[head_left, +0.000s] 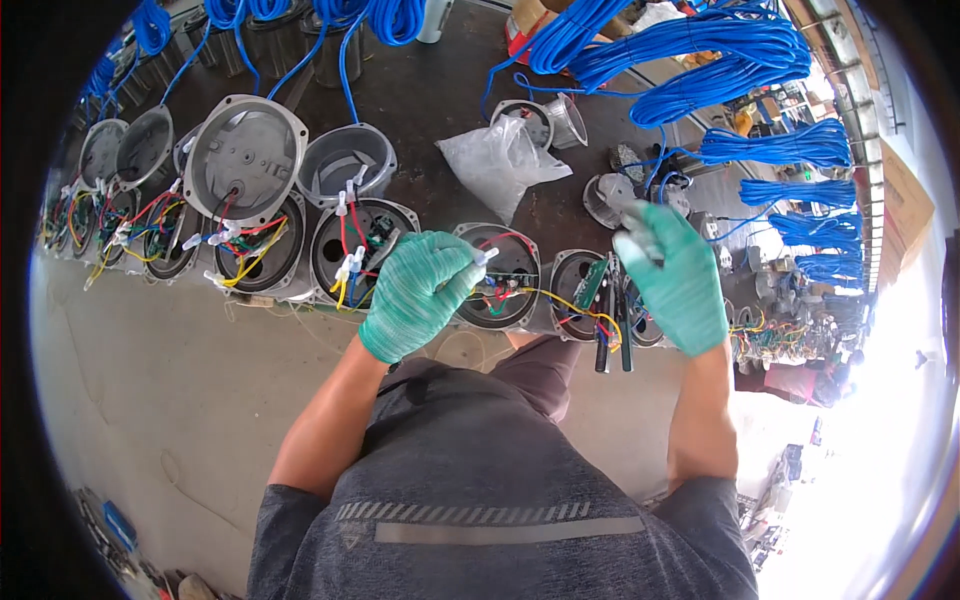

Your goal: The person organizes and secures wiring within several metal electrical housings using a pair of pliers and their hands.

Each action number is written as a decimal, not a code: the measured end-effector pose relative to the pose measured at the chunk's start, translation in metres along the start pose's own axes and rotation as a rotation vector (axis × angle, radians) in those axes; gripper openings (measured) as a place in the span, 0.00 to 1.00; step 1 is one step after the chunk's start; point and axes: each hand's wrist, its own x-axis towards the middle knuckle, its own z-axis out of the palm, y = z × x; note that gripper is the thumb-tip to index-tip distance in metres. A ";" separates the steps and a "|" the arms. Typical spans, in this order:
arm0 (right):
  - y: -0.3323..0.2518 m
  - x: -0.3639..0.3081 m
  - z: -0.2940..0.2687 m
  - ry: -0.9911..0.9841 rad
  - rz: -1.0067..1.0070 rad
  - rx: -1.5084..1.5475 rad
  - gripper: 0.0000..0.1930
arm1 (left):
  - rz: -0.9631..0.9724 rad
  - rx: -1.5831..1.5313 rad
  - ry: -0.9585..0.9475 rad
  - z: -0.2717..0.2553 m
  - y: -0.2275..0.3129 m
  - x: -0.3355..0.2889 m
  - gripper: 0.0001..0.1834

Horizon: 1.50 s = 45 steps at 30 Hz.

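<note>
My left hand [415,295], in a green knit glove, is closed in a pinch on a small whitish wire connector [486,257]. It is held over a round grey metal housing [532,262] with a circuit board and red, yellow and green wires. My right hand [680,280], gloved alike with pale fingertips, is raised over the bench to the right; its fingers are smeared by motion. Between the hands, dark-handled pliers [613,335] lie over the bench edge beside a green circuit board [590,284]. A clear plastic bag [500,163] of whitish contents rests behind them.
More open round housings [247,160] with wires and white connectors line the bench edge to the left. Coils of blue cable [700,55] lie at the back and right. Two metal cups [567,122] stand behind the bag. The dark bench top [430,90] shows between them.
</note>
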 end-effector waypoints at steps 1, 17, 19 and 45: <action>0.012 -0.014 -0.005 0.018 -0.004 -0.143 0.26 | 0.003 -0.009 -0.004 0.000 0.000 0.001 0.07; 0.056 -0.103 0.024 -0.294 0.349 -0.193 0.61 | -0.037 -0.074 -0.047 -0.002 0.003 -0.001 0.10; 0.058 -0.109 0.026 -0.335 0.298 -0.300 0.64 | -0.027 -0.076 -0.038 -0.001 0.003 -0.001 0.10; 0.018 -0.127 0.017 0.119 0.189 0.684 0.50 | 0.027 -0.019 -0.040 0.000 -0.004 -0.002 0.09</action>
